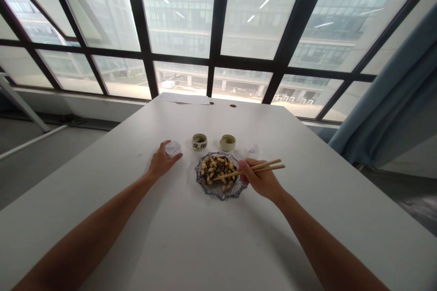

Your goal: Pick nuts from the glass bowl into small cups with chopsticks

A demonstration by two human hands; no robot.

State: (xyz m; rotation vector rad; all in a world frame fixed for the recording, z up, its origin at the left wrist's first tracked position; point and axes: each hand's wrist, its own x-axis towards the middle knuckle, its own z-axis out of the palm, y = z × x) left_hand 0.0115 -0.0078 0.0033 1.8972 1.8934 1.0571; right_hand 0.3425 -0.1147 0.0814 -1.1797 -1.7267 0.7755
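Observation:
My left hand (164, 159) is wrapped round a small clear plastic cup (173, 148) on the white table. In my right hand (259, 177) is a pair of wooden chopsticks (269, 166), their tips down among the nuts and seeds (215, 168) in a scalloped glass dish (221, 194). The nuts fill mostly the back and left of the dish. Behind it stand two small pale green cups, one with dark characters (199, 142) and a plainer one (227, 142). Another clear cup (253, 149) sits just beyond my right hand.
Sheets of paper (184, 99) lie at the far edge of the table (191, 245), near two dark round holes. Large windows rise behind it. A blue curtain (392, 86) hangs at the right, and a white metal frame (23, 104) stands at the left.

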